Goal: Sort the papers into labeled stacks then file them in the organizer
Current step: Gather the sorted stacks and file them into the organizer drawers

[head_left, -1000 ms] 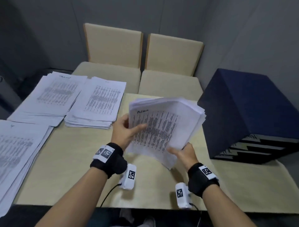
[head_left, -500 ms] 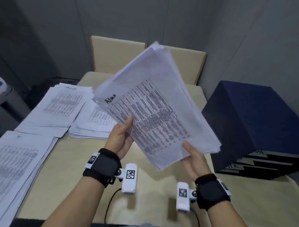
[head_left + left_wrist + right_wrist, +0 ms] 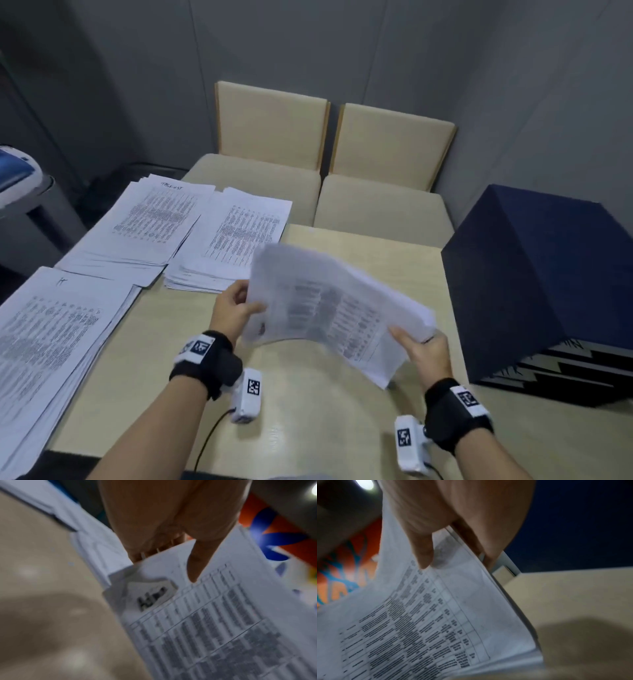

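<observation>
I hold a thick stack of printed papers [image 3: 329,305] above the table's middle, tilted down toward me. My left hand [image 3: 236,308] grips its left edge, thumb on top near a handwritten label [image 3: 152,600]. My right hand [image 3: 423,349] grips the right edge, thumb on the top sheet [image 3: 436,615], fingers underneath. Three other stacks lie on the table: one at the near left [image 3: 51,339], one at the far left labeled by hand [image 3: 144,226], one beside it [image 3: 236,236]. The dark blue organizer [image 3: 541,284] stands at the right, its slots facing me.
The beige table [image 3: 308,421] has bare surface under and in front of the held stack. Two beige chairs [image 3: 376,171] sit behind the table's far edge. A grey stand with a blue-white object [image 3: 17,178] is at the far left. Grey walls enclose the corner.
The held stack, raised high and tilted up half a second ago, has come back down low over the table. My right hand has shifted to the stack's right edge.
</observation>
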A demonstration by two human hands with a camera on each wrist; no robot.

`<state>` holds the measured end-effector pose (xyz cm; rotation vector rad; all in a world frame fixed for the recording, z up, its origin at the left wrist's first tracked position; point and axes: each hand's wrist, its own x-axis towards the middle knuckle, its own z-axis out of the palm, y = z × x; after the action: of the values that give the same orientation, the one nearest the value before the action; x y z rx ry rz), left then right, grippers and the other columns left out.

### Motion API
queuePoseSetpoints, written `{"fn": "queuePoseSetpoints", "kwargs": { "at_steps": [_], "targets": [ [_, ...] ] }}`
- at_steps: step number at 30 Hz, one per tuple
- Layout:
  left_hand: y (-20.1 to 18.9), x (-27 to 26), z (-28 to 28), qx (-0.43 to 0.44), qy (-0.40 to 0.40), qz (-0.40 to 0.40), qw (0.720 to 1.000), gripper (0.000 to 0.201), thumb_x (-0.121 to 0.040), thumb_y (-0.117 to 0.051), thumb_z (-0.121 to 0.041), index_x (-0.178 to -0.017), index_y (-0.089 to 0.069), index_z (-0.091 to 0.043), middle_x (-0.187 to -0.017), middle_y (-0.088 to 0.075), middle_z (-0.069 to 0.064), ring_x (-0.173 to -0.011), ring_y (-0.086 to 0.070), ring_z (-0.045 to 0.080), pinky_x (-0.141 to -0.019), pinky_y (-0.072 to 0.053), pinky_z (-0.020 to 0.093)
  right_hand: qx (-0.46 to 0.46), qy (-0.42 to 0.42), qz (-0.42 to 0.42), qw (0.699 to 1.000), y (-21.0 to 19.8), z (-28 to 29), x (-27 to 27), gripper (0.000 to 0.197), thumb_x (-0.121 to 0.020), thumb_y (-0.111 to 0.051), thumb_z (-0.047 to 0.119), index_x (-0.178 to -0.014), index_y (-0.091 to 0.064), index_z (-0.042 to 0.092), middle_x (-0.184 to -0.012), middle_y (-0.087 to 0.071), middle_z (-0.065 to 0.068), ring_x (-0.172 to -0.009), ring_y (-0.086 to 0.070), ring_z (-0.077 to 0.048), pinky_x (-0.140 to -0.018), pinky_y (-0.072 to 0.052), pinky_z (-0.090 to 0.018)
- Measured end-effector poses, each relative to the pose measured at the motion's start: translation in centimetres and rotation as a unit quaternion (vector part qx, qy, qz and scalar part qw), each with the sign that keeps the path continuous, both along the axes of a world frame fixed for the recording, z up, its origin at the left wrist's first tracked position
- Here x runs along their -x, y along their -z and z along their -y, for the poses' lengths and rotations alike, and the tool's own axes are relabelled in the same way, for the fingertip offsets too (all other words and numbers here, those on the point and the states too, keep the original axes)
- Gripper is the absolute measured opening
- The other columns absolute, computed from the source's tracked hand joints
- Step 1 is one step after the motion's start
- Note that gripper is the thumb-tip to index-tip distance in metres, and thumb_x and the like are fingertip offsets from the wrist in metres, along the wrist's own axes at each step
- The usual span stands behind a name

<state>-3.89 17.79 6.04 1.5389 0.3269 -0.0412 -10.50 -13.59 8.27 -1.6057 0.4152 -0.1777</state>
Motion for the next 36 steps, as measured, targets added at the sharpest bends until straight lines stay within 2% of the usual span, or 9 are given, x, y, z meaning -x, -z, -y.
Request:
{"fn": "queuePoseSetpoints", "kwargs": {
  "at_steps": [5, 15, 18, 20, 23, 27, 29, 32, 36],
  "targets": [
    [1.3, 0.9, 0.9, 0.017, -0.001, -0.028, 0.999, 0.049, -0.047, -0.068, -0.006, -0.096, -0.063, -0.006, -0.091, -0.068, 0.011, -0.082, -0.063, 0.027, -0.066, -0.05, 0.032, 0.002, 0.009, -0.008, 1.0, 1.3, 0.1, 0.8, 0.022, -0.081, -0.071, -0.008, -0.085, -0.065, 0.013, -0.082, -0.07, -0.003, -0.08, -0.067, -0.022, -0.058, -0.051, -0.011],
    [-0.3, 0.3, -1.3, 0.089, 0.019, 0.075, 0.993, 0.034, -0.066, -0.042, -0.008, -0.094, -0.06, -0.006, -0.087, -0.066, 0.006, -0.082, -0.056, 0.019, -0.072, -0.04, 0.033, -0.021, -0.086, -0.001, 0.996, 1.2, 2.8, 2.2, 0.046, -0.071, -0.084, 0.004, -0.112, -0.066, 0.015, -0.105, -0.072, -0.01, -0.098, -0.068, -0.026, -0.08, -0.052, -0.03],
    [-0.4, 0.0, -1.0, 0.16, -0.033, 0.023, 0.986, 0.047, -0.102, -0.025, -0.037, -0.102, -0.062, -0.008, -0.088, -0.069, 0.002, -0.088, -0.061, 0.018, -0.081, -0.041, 0.031, -0.059, -0.094, -0.042, 0.993, 1.6, 3.0, 2.0, 0.073, -0.062, -0.087, 0.015, -0.127, -0.058, 0.032, -0.117, -0.068, 0.001, -0.106, -0.066, -0.011, -0.082, -0.051, -0.023],
    [-0.2, -0.7, 0.4, 0.154, -0.041, -0.052, 0.986, 0.07, -0.097, -0.016, -0.064, -0.111, -0.064, -0.014, -0.096, -0.07, 0.001, -0.091, -0.065, 0.013, -0.079, -0.044, 0.027, -0.062, -0.112, -0.063, 0.99, 1.9, 1.8, 1.8, 0.078, -0.066, -0.089, 0.016, -0.131, -0.053, 0.039, -0.118, -0.069, 0.012, -0.107, -0.065, -0.003, -0.088, -0.049, -0.025],
    [-0.8, -1.4, 2.7, 0.141, -0.032, -0.115, 0.983, 0.086, -0.083, -0.022, -0.082, -0.123, -0.062, -0.017, -0.115, -0.068, 0.008, -0.103, -0.064, 0.02, -0.086, -0.049, 0.035, -0.071, -0.097, -0.077, 0.99, 2.7, 0.5, 1.1, 0.071, -0.063, -0.092, 0.02, -0.126, -0.061, 0.018, -0.114, -0.073, -0.005, -0.105, -0.069, -0.021, -0.092, -0.054, -0.046],
    [-1.1, -2.0, 3.3, 0.147, -0.054, -0.112, 0.981, 0.105, -0.068, -0.031, -0.095, -0.14, -0.049, -0.02, -0.135, -0.056, 0.006, -0.124, -0.053, 0.026, -0.11, -0.036, 0.048, -0.095, -0.053, -0.036, 0.993, 1.1, -0.2, 0.8, 0.034, -0.074, -0.081, 0.008, -0.105, -0.067, 0.006, -0.094, -0.076, -0.012, -0.081, -0.074, -0.019, -0.064, -0.057, -0.026],
    [-1.6, -2.1, 3.2, 0.178, -0.049, -0.099, 0.978, 0.114, -0.055, -0.036, -0.1, -0.134, -0.055, -0.02, -0.127, -0.063, 0.01, -0.117, -0.059, 0.029, -0.103, -0.042, 0.05, -0.095, -0.066, -0.016, 0.993, -0.6, -0.5, 0.9, 0.015, -0.085, -0.07, -0.001, -0.098, -0.066, 0.004, -0.077, -0.076, -0.002, -0.067, -0.072, -0.011, -0.052, -0.052, -0.017],
    [-2.3, -2.6, 3.2, 0.162, -0.089, -0.034, 0.982, 0.088, -0.068, -0.034, -0.093, -0.096, -0.058, -0.014, -0.087, -0.066, 0.004, -0.083, -0.063, 0.021, -0.076, -0.045, 0.035, -0.023, -0.088, 0.009, 0.996, -0.9, -0.1, 0.5, 0.016, -0.084, -0.072, 0.003, -0.096, -0.068, 0.012, -0.081, -0.077, 0.001, -0.081, -0.073, -0.016, -0.058, -0.053, -0.016],
    [-2.4, -2.9, 4.2, 0.064, -0.107, 0.029, 0.992, 0.061, -0.075, -0.053, -0.076, -0.088, -0.052, -0.016, -0.085, -0.054, 0.001, -0.079, -0.052, 0.015, -0.077, -0.041, 0.029, 0.073, -0.095, 0.042, 0.992, 0.0, 1.7, 0.4, 0.035, -0.075, -0.082, 0.007, -0.105, -0.067, 0.016, -0.098, -0.073, -0.001, -0.09, -0.069, -0.015, -0.071, -0.054, -0.022]
  ]
}}
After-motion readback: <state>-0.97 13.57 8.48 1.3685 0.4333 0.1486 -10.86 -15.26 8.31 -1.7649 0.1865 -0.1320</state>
